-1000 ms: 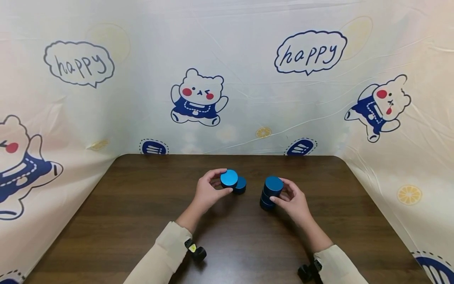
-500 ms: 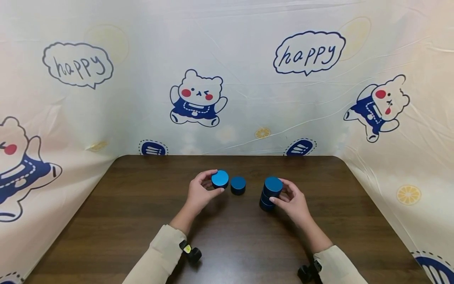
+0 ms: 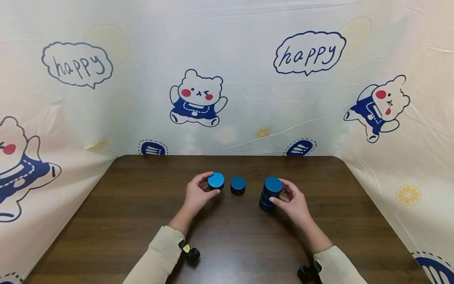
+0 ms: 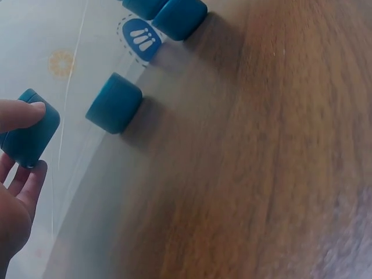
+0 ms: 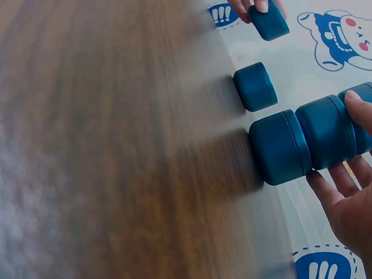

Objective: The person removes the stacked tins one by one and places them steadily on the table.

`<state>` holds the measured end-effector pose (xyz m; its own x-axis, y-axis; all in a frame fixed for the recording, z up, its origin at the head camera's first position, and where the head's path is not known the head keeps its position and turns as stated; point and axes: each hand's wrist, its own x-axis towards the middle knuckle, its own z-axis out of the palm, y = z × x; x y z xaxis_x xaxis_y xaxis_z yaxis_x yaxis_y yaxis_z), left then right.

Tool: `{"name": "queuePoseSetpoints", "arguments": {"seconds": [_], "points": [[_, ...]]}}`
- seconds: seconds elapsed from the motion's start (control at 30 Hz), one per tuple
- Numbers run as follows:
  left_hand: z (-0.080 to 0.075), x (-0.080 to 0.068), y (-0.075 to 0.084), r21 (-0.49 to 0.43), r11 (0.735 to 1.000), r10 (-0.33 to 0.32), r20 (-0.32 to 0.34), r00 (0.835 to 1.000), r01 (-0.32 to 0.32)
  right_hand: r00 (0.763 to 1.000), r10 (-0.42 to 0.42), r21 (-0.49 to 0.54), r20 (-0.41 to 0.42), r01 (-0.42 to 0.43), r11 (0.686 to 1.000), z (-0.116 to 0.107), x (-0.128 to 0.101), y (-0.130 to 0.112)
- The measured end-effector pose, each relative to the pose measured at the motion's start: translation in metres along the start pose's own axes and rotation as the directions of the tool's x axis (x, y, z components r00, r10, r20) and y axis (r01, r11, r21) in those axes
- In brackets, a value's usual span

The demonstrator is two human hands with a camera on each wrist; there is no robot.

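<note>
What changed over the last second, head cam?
The left hand carried its blue tin leftward and lower, away from the single blue tin it was up against; a gap now separates them. Its grip on the tin is unchanged. The right hand kept holding the stack of blue tins, and the single tin stayed put on the table.

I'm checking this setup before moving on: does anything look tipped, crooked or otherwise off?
Nothing stands out. The stack of blue tins stands upright by the right hand, one tin sits alone, and the left hand holds another.
</note>
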<state>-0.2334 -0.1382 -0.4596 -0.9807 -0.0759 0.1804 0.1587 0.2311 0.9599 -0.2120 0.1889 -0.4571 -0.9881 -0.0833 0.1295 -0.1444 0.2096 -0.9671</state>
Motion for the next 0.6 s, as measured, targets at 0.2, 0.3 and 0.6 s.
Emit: {"name": "queuePoseSetpoints", "arguments": {"seconds": [0.2, 0.3, 0.6], "points": [[0.0, 0.004, -0.007, 0.026, 0.999, -0.03, -0.007, 1.0, 0.031, 1.0, 0.008, -0.001, 0.002, -0.008, 1.0, 0.0, 0.0, -0.001], [0.0, 0.006, -0.01, 0.037, 0.999, -0.034, -0.005, 0.999, 0.034, 1.0, 0.011, 0.0, 0.002, -0.011, 1.0, -0.001, 0.0, -0.001], [0.001, 0.011, -0.021, 0.062, 0.997, -0.039, 0.008, 0.999, 0.039, 1.0, 0.003, -0.001, -0.001, -0.003, 1.0, -0.001, 0.0, -0.001]]}}
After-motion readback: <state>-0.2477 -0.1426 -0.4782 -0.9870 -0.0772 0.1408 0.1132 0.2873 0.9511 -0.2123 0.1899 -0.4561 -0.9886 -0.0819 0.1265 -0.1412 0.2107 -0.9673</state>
